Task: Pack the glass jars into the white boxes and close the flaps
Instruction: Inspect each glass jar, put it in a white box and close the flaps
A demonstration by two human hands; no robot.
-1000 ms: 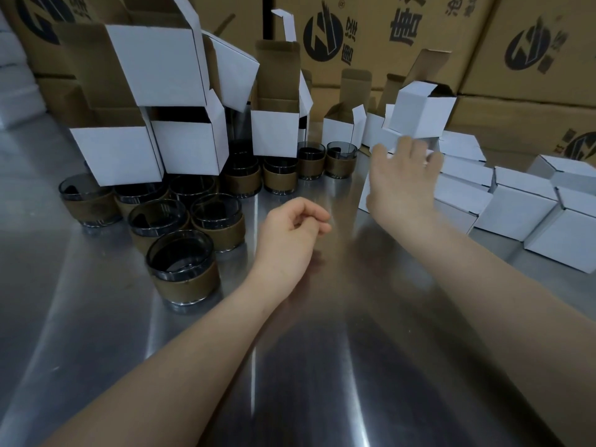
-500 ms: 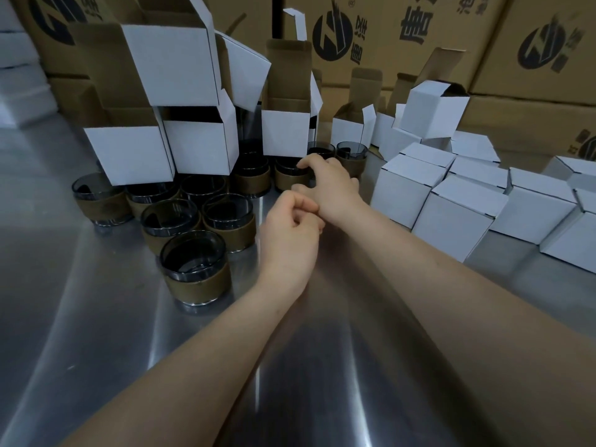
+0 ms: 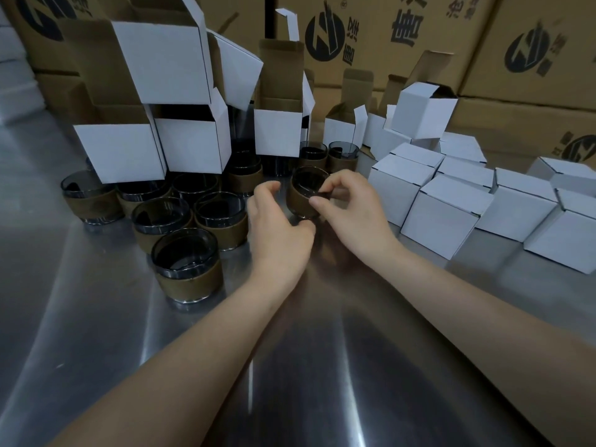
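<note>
A jar [image 3: 301, 196] is pinched by the right hand [image 3: 351, 217], the left hand [image 3: 277, 227] curled alongside, hold unclear; some boxes [image 3: 448, 214] are closed, many jars [image 3: 187, 266] unpacked.

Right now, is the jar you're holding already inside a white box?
No, the right hand pinches the jar by its rim out in the open, beside the white boxes.

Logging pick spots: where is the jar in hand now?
Head view, centre: the jar is pinched at its rim by the right hand, the left hand close on its left, closed boxes just to its right.
</note>
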